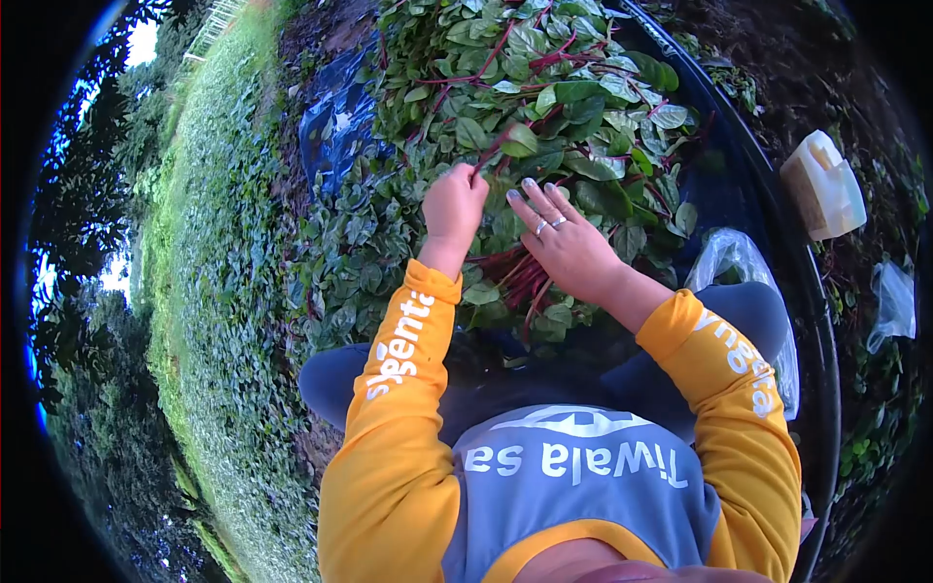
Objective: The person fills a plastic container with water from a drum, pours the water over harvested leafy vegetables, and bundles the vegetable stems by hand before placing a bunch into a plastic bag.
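Note:
My left hand (455, 216) is closed around the red stem of a Malabar spinach sprig (518, 142), whose green leaves stick out above the fist. To its right, my right hand (571, 248) lies palm down with its fingers stretched out over the leaves, two rings showing. Beside and partly under that palm is a bunch of red cut stems (520, 275); whether the palm presses on them cannot be seen. A large heap of red-stemmed leafy greens (428, 112) spreads beyond both hands.
Blue plastic sheeting (335, 131) shows left of the heap. A black rim (748, 146) curves along the right side, with a cut plastic jug (822, 187) outside it. A clear plastic bag (729, 255) lies by my right knee, another bag (891, 303) farther right. Green plants (233, 262) grow at left.

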Available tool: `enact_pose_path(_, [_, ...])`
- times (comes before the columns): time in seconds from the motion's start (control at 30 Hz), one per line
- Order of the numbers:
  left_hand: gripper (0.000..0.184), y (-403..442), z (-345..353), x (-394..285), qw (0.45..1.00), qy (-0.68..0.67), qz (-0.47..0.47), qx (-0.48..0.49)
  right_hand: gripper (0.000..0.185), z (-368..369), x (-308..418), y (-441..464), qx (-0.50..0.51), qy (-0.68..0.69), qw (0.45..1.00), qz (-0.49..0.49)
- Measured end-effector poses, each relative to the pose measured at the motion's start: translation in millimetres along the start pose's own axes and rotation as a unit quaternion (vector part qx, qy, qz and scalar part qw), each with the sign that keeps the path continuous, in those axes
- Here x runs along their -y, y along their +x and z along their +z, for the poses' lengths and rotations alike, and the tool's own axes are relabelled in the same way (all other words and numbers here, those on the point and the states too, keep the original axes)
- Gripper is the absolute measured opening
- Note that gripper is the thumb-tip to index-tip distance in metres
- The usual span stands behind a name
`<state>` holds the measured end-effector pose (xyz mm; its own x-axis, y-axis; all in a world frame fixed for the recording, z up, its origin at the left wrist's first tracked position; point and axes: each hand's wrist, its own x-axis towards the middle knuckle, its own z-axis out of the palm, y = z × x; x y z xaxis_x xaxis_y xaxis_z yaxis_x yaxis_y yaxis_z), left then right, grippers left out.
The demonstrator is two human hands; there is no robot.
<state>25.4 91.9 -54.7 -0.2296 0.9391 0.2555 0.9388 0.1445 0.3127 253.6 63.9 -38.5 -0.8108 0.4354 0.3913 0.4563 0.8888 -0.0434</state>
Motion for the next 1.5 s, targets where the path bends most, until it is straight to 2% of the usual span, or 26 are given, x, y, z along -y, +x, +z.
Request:
enact_pose_path(0.07, [0.01,-28,8,-1,0.997,-0.051,0.057,-0.028,0.026,0,1,3,-0.014,-0.01,1.0,-0.019])
enact_pose_path(0.17, [0.013,-60,13,-4,0.989,-0.112,0.092,-0.013,0.026,9,0,-1,-0.036,-0.01,0.999,-0.01])
enact_pose_path(0.23, [0.024,-72,4,-9,0.978,-0.17,0.115,0.031,0.026,12,-1,-4,0.051,-0.032,0.998,0.026])
enact_pose_path(0.27, [0.024,-76,0,-9,0.978,-0.171,0.112,0.03,0.026,12,-1,-4,0.053,-0.032,0.998,0.023])
enact_pose_path(0.33, [0.035,-80,-9,-4,0.949,-0.271,0.089,0.132,0.024,11,-2,-3,0.145,-0.001,0.988,0.044])
enact_pose_path(0.37, [0.036,-79,-8,5,0.925,-0.336,0.056,0.166,0.021,12,-1,-4,0.117,-0.007,0.993,0.027])
enact_pose_path(0.43, [0.035,-71,-8,30,0.86,-0.453,-0.016,0.232,0.02,7,4,-1,0.138,0.019,0.99,0.022])
enact_pose_path(0.47, [0.033,-62,-11,43,0.876,-0.441,0.004,0.195,0.02,5,5,0,0.159,0.046,0.986,0.02])
enact_pose_path(0.53, [0.032,-35,-11,85,0.916,-0.383,-0.04,0.108,0.021,8,7,-5,0.147,0.039,0.988,0.014])
enact_pose_path(0.57, [0.044,-23,-20,98,0.981,-0.175,-0.065,0.06,0.022,7,7,-5,0.148,0.053,0.987,0.01])
enact_pose_path(0.6, [0.061,-9,-14,114,0.997,0.062,-0.031,0.019,0.022,6,7,-5,0.149,0.067,0.986,0.005])
enact_pose_path(0.67, [0.074,17,1,107,0.989,0.103,0.072,-0.079,0.023,7,9,-7,0.153,0.072,0.986,-0.003])
enact_pose_path(0.73, [0.077,49,20,70,0.985,-0.02,0.174,-0.007,0.023,8,10,-10,0.16,0.078,0.984,-0.008])
enact_pose_path(0.8, [0.081,68,59,39,0.98,-0.04,0.196,0.017,0.023,8,9,-9,0.174,0.094,0.98,-0.02])
enact_pose_path(0.87, [0.084,84,85,21,0.981,-0.072,0.132,0.119,0.027,4,8,-8,0.188,0.09,0.978,-0.019])
enact_pose_path(0.93, [0.082,92,91,10,0.981,-0.073,0.119,0.136,0.031,5,6,-12,0.203,0.089,0.975,-0.018])
enact_pose_path(1.0, [0.077,99,90,3,0.965,-0.178,-0.007,0.19,0.022,10,6,-15,0.155,0.072,0.985,-0.023])
enact_pose_path(1.03, [0.065,97,88,1,0.961,-0.197,-0.029,0.192,0.022,11,6,-16,0.155,0.074,0.985,-0.021])
enact_pose_path(1.07, [0.065,96,83,2,0.961,-0.196,-0.03,0.193,0.023,12,6,-16,0.151,0.08,0.985,-0.025])
enact_pose_path(1.13, [0.054,95,70,6,0.874,-0.379,-0.131,0.274,0.025,11,5,-15,0.146,0.086,0.985,-0.03])
enact_pose_path(1.2, [0.046,88,56,14,0.883,-0.343,-0.145,0.285,0.039,9,5,-14,0.167,0.103,0.98,-0.026])
enact_pose_path(1.33, [0.05,72,41,42,0.901,-0.329,-0.102,0.262,0.045,3,7,-11,0.168,0.097,0.98,-0.034])
enact_pose_path(1.4, [0.051,60,34,52,0.979,-0.153,0.022,0.135,0.047,-1,9,-11,0.178,0.088,0.979,-0.051])
enact_pose_path(1.43, [0.05,56,26,54,0.979,-0.121,-0.034,0.159,0.047,-3,10,-9,0.178,0.087,0.979,-0.054])
enact_pose_path(1.47, [0.05,49,20,58,0.979,-0.121,-0.035,0.157,0.053,-5,12,-8,0.192,0.088,0.976,-0.051])
enact_pose_path(1.5, [0.049,44,19,71,0.988,-0.1,-0.047,0.106,0.059,-6,12,-8,0.206,0.087,0.974,-0.046])
